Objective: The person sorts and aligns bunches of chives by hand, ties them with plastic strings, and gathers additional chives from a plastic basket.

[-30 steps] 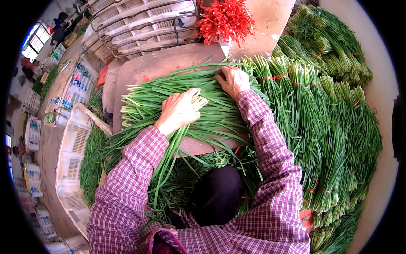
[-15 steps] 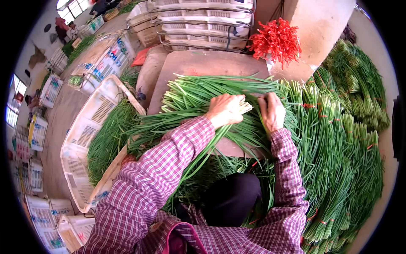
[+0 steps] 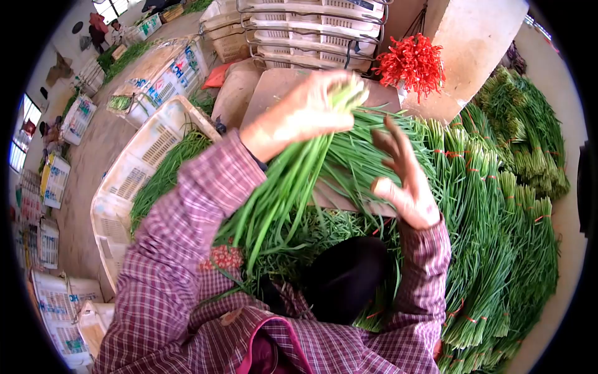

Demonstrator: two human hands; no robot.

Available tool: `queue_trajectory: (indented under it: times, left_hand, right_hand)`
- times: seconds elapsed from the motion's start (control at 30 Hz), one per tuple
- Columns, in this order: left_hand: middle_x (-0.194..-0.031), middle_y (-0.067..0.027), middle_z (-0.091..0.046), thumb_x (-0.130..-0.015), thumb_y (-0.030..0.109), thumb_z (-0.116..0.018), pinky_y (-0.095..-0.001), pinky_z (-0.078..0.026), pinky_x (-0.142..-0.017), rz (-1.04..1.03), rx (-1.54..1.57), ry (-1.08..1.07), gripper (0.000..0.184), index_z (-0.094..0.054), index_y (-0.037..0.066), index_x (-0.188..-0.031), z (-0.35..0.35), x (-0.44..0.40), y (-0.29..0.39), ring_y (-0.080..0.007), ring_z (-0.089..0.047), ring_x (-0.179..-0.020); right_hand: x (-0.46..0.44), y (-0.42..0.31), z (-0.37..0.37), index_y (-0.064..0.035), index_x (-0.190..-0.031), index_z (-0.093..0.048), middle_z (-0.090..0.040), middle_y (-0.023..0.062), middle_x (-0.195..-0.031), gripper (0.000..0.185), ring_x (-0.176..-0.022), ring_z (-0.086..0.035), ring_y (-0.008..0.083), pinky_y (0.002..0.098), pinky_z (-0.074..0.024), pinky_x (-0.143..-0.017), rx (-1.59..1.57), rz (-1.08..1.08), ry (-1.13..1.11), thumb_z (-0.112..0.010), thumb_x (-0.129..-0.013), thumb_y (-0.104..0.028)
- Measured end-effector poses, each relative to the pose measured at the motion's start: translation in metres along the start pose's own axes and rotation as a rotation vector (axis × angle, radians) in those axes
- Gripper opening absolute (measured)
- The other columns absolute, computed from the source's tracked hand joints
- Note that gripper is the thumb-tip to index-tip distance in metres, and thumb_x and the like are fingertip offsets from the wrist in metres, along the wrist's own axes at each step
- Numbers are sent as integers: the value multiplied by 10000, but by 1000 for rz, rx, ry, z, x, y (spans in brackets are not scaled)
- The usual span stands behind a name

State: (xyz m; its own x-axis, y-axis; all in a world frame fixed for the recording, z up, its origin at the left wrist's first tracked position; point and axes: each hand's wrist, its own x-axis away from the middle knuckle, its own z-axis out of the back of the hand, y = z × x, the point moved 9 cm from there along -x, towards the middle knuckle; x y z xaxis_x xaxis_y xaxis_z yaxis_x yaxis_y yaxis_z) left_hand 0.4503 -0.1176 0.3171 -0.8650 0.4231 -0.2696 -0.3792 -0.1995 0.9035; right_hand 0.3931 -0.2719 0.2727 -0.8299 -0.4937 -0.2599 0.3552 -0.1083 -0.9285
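A loose bunch of garlic chives (image 3: 283, 181) is gripped near its pale cut ends in my left hand (image 3: 302, 112), raised above the board (image 3: 268, 93). Its green leaves hang down toward my lap. My right hand (image 3: 408, 181) is empty, with fingers and thumb spread, just right of the bunch. Beneath and between the hands, more chives (image 3: 367, 146) lie across the board, partly covered by the left hand and the bunch.
Tied chive bundles (image 3: 483, 237) are heaped along my right side. Red ties (image 3: 410, 65) hang by the pillar (image 3: 473, 56). A white crate (image 3: 156, 134) with loose chives stands at left. Stacked crates (image 3: 311, 34) rise behind the board. Loose leaves (image 3: 336, 227) lie over my lap.
My left hand has lifted the bunch up and left off the board, its leaves now trailing downward. My right hand has moved back from the chives, and its fingers have spread.
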Motion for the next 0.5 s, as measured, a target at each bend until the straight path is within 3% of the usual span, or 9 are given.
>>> queue_trajectory:
  times: [0.03, 0.1, 0.13, 0.23, 0.27, 0.3, 0.33, 0.4, 0.5]
  left_hand:
    - [-1132, -58, -626, -736, 96, -757, -274, -507, -858, -77, -70, 32, 635, -503, -6, -1309, 11, 0, 30, -134, -588, -1028]
    - [-921, -30, -625, -758, 104, -679, -248, -530, -722, -47, -263, 112, 233, -587, 50, -965, 22, 1, 91, -99, -594, -786]
    - [-809, -17, -575, -772, 103, -659, -244, -496, -637, -242, -111, 11, 172, -573, 35, -904, 21, 0, 129, -101, -556, -710]
    - [-683, 33, -489, -764, 109, -655, -236, -420, -560, -368, 181, -158, 115, -562, 47, -794, 19, 8, 190, -73, -472, -638]
    - [-671, 32, -494, -766, 120, -659, -249, -440, -573, -631, 230, -38, 108, -574, 61, -796, 27, 1, 208, -80, -475, -614]
    - [-665, 32, -497, -767, 125, -662, -256, -449, -579, -763, 257, 23, 105, -579, 68, -797, 36, 2, 211, -84, -477, -601]
    - [-660, 32, -500, -767, 130, -664, -263, -459, -585, -895, 276, 88, 101, -585, 75, -798, 39, 10, 221, -87, -478, -589]
    - [-694, 9, -557, -781, 166, -673, -284, -489, -614, -655, 483, 227, 112, -608, 84, -822, 51, 1, 199, -108, -529, -620]
    - [-819, -46, -655, -803, 234, -685, -313, -530, -701, -452, 946, 182, 168, -633, 85, -862, 50, -14, 151, -161, -620, -743]
  right_hand:
    - [-14, -17, -10, -53, -1526, -112, -311, 244, -1500, 1199, -1397, -307, 354, 494, -257, -1120, -125, 75, 57, -801, -680, -551]
    - [-40, -56, -38, -64, -1529, -41, -320, 237, -1484, 1261, -1389, -310, 339, 479, -262, -1129, -180, 249, 86, -864, -649, -436]
    - [-50, -74, -54, -67, -1525, -4, -346, 225, -1466, 1290, -1365, -345, 329, 467, -300, -1113, -351, 268, 91, -885, -634, -377]
    - [-70, -107, -59, -81, -1506, 94, -382, 194, -1438, 1364, -1258, -473, 285, 410, -443, -1024, -482, 259, 74, -919, -607, -244]
    - [-67, -117, -49, -122, -1514, -97, -512, 185, -1339, 1195, -1114, -604, 287, 391, -539, -912, -461, 444, 178, -898, -633, -226]
    - [-67, -116, -36, -93, -1481, -213, -560, 103, -1193, 1121, -1022, -591, 223, 350, -520, -884, -294, 468, 273, -904, -617, -270]
    - [-64, -119, -29, -93, -1481, -213, -560, 103, -1193, 1121, -1022, -591, 223, 350, -520, -884, -291, 469, 269, -904, -617, -270]
    - [-53, -137, -5, -82, -1483, -221, -563, 174, -1262, 1050, -1073, -611, 288, 408, -518, -943, 6, 483, 399, -870, -661, -163]
    - [-47, -168, 19, -101, -1441, -370, -641, 180, -1177, 878, -1059, -644, 250, 406, -521, -935, 768, 470, 426, -833, -704, -216]
